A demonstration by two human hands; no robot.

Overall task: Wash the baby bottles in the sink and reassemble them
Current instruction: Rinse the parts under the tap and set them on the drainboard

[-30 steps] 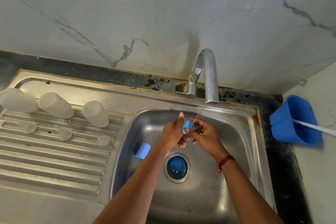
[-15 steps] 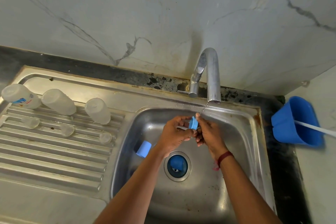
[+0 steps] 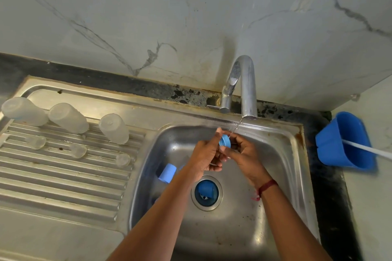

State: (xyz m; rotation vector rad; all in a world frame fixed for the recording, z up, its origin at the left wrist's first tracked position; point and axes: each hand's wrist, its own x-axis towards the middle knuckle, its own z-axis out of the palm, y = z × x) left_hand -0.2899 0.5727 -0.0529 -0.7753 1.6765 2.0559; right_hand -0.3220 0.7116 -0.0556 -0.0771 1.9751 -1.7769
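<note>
Head view looks down into the sink (image 3: 282,154), where both hands meet just below the mouth of the tap (image 3: 247,87). Between them is a small blue cap (image 3: 224,141), and a thin thread of water (image 3: 235,126) from the tap falls onto it. The left hand (image 3: 202,154) pinches the blue cap, with one fingertip pointing up past its edge. The right hand (image 3: 244,153) pinches it from the other side with its fingertips, so neither grip is spread.

Compared with one second ago, the cap has come a little higher and nearer to the tap's mouth. It has also been turned between the fingers, so another face now meets the water. In the last half second it hardly moved. This looks like the rinsing of one cap, still going on, and not a change to a new piece.

Nothing else has moved. Two more blue caps wait below the tap: one (image 3: 167,172) on the sink floor to the left, one (image 3: 205,189) sitting in the drain. Far left of the tap, three clear bottles (image 3: 67,117) stand upside down on the draining board (image 3: 63,186), with three clear teats (image 3: 78,151) in front of them. So the bottles seem washed already, the caps are probably the last part, and the reassembly is not yet begun.
</note>
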